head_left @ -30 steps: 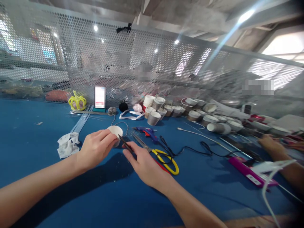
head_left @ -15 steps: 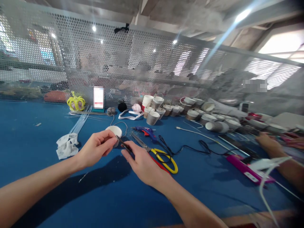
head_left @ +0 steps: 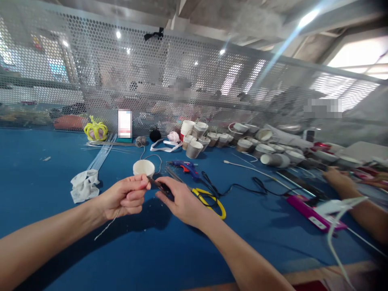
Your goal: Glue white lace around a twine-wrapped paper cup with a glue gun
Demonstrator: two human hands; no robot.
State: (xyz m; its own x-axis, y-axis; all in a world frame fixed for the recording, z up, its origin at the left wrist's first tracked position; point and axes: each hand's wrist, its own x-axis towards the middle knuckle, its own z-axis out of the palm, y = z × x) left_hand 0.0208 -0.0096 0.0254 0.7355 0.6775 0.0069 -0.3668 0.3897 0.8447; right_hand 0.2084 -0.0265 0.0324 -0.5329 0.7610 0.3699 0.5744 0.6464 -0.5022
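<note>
My left hand [head_left: 129, 196] is closed in a pinch, and a thin piece of twine [head_left: 106, 226] trails from the bottom of its fist. In my right hand [head_left: 184, 202] is a small pair of black scissors [head_left: 162, 186], partly hidden by the fingers. The tip of the scissors meets my left fingertips. Just behind the fingers stands a white paper cup [head_left: 144, 167], its lower part hidden by my left hand. Grey twine [head_left: 158, 157] curves beside the cup, leading back to a small ball of yarn [head_left: 140, 141].
Large yellow-handled scissors [head_left: 220, 208] and a blue glue gun [head_left: 186, 166] lie right of my hands. Farther back stand several small cups [head_left: 194, 149]. A purple power strip [head_left: 315, 216] is near another person's hand [head_left: 338, 180]. White fabric [head_left: 85, 186] lies left.
My left fingers have come down in front of the cup and curled more tightly. Twine now hangs out below that hand. My right hand has shifted slightly, still holding the black scissors.
</note>
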